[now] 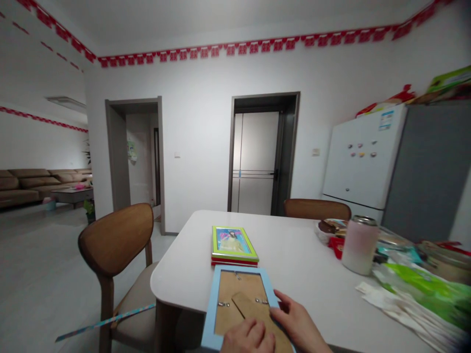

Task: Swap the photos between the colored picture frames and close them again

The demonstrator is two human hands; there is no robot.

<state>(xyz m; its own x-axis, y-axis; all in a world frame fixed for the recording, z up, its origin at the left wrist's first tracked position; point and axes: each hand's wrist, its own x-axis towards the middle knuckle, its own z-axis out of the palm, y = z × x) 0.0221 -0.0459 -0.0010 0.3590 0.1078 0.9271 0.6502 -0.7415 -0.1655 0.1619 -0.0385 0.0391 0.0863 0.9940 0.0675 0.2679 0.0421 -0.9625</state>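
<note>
A light-blue picture frame [211, 314] is turned back side up at the near table edge. Its brown backing board [253, 289] carries small metal clips and a stand flap. My left hand [248, 337] lies over the lower part of the backing with curled fingers; whatever is under them is hidden. On the frame's right edge, my right hand [300, 321] grips with thumb and fingers. Just beyond the blue frame, a green picture frame [253, 249] showing a figure in a yellow dress rests on top of a red frame [235, 263].
The white table [294, 245] bears a pink-white tumbler [359, 247], a green packet [423, 289] and white cloth-like material [401, 309] at right. One wooden chair [119, 240] stands left, with a patterned strip [106, 321] across it; another chair [318, 209] is behind. A fridge [362, 157] stands at back right.
</note>
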